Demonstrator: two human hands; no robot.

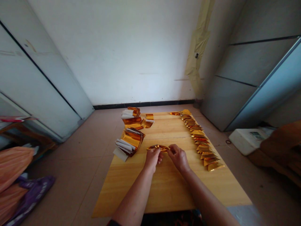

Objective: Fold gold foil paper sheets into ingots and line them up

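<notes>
My left hand [154, 157] and my right hand [176, 156] meet over the middle of a wooden table [169, 196]. Between them is a piece of folded gold foil paper [158, 147], raised in a boat-like shape. The left fingers grip it near its middle, partly covering it. At its right end, the right thumb and fingers pinch the tip. To the left lies a stack of gold foil sheets [131, 138] with white backs, some curled. Along the right edge runs a row of folded gold foil pieces [202, 146], overlapping one another.
More foil sheets [132, 121] lie at the table's back left, and a single folded piece [175, 113] at the back right. A white box [244, 141] stands on the floor to the right, near a refrigerator [244, 75]. Orange and purple bags [30, 194] are at the left.
</notes>
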